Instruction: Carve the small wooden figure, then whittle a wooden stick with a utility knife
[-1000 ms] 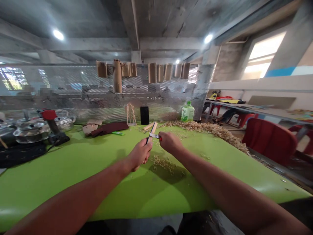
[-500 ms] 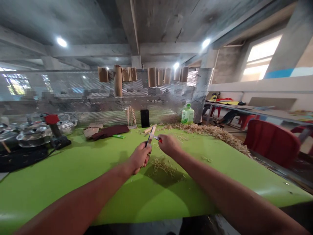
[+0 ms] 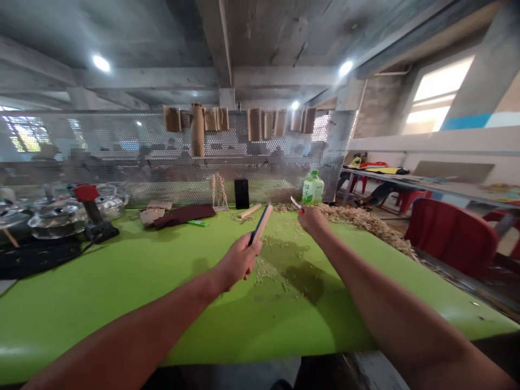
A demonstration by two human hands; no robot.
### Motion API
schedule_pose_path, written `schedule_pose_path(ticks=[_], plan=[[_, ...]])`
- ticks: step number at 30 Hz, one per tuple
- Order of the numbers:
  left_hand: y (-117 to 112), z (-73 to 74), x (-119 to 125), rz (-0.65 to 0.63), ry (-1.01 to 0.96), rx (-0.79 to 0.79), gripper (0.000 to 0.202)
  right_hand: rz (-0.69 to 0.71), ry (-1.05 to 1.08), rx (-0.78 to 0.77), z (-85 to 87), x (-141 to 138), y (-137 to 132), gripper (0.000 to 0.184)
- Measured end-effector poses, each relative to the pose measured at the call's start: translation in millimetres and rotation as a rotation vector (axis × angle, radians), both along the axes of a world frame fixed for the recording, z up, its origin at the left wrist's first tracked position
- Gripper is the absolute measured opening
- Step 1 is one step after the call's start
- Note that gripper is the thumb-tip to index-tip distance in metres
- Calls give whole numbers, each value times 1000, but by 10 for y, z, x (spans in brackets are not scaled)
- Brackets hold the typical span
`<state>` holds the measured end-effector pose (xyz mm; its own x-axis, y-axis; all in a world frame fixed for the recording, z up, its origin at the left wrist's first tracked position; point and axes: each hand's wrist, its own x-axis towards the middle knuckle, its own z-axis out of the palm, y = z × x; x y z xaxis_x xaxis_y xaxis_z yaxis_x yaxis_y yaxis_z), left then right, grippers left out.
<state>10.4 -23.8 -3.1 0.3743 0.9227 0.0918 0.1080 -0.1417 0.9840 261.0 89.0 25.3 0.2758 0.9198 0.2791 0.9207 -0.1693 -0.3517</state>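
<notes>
My left hand (image 3: pixel 240 257) is closed round the lower end of a pale wooden strip (image 3: pixel 265 221), which tilts up and away and has a dark bluish face on its left side. Apart from it, farther right, my right hand (image 3: pixel 313 221) grips a carving knife (image 3: pixel 296 203) with a bit of red at the handle; most of the handle is hidden in the fist. The blade points up and left, clear of the wood. Curled wood shavings (image 3: pixel 268 271) lie on the green tabletop (image 3: pixel 195 325) below and between my hands.
A heap of shavings (image 3: pixel 365 221) runs along the right edge near a green bottle (image 3: pixel 312 188). At the back stand a black phone-like slab (image 3: pixel 241 193) and another wood strip (image 3: pixel 249 212). A red-and-black power tool (image 3: pixel 91 208) and metal pots (image 3: pixel 54 219) occupy the left.
The knife in my right hand has left the wooden strip and moved right and slightly up. My left hand has shifted a little right, with the strip leaning farther right.
</notes>
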Motion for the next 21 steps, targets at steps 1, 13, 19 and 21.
schedule_pose_path(ticks=[1,13,19,21], plan=[[60,-25,-22,28,-11,-25,28,24,0,39,-4,-42,-32,34],[151,-84,2,119,-57,-53,21,435,-186,30,-209,-937,-589,28],[-42,18,20,26,17,-51,24,221,-127,9,-105,-440,-187,32],[-96,52,27,-44,16,-5,31,87,-64,-41,-59,-216,-64,33]])
